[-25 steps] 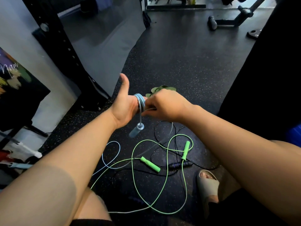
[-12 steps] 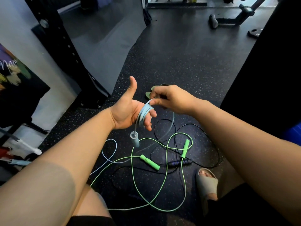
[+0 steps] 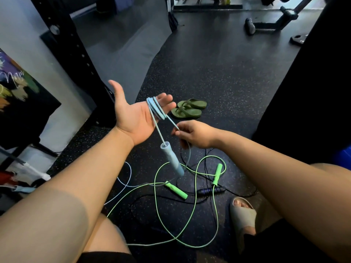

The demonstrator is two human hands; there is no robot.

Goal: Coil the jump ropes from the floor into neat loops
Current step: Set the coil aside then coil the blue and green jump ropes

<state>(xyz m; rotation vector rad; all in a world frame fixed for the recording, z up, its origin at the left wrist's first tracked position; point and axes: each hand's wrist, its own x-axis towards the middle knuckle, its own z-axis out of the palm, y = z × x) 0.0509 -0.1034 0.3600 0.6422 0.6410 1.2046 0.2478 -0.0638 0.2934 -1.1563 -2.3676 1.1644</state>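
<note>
With blue rope (image 3: 154, 109) looped round the fingers of the spread left hand (image 3: 133, 118), the right hand (image 3: 195, 135), pinching its strand at 4 o'clock, should pull taut so turns lie side by side.

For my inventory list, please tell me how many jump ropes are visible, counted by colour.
blue rope: 1
green rope: 1
black rope: 1
Total: 3

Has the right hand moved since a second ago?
Yes: the right hand, pinching the blue rope, came down; it hid the green sandals earlier, now sits below them.
</note>
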